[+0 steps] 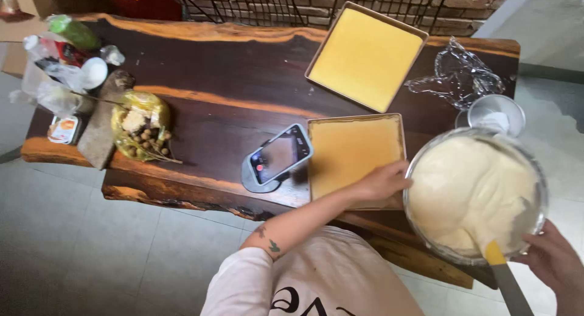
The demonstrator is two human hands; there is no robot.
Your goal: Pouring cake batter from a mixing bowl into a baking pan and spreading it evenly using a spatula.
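The big glass bowl [476, 194] of pale, creamy batter [468, 191] sits at the near right corner of the dark wooden table [231, 79], and everything hangs off it; the left hand [383, 181] is pressed against the bowl's left rim, fingers curled along the glass, resting over the near edge of a square baking tin [354, 155]; that tin lies just left of the bowl, lined and filled flat with a golden-brown layer; the right hand [555, 262] comes in at the bowl's near right side, closed around the grey handle of a spatula [502, 273]; the spatula's yellow neck crosses the bowl's near rim and its blade is sunk in the batter, out of sight.

Beyond the bowl, touching its far rim or nearly so, stands a small metal sieve or cup [496, 112]; just past that lies a crumpled sheet of clear plastic film [459, 76]; up and left of the bowl, a second square tin [367, 57] holds a brighter yellow layer; a phone [280, 155] on a grey stand sits left of the nearer tin, screen lit; well to the bowl's left, a clear bag of nuts and dried bits [141, 130] rests beside a slab of wood [103, 121] and a clutter of bottles and wrappers [64, 54].
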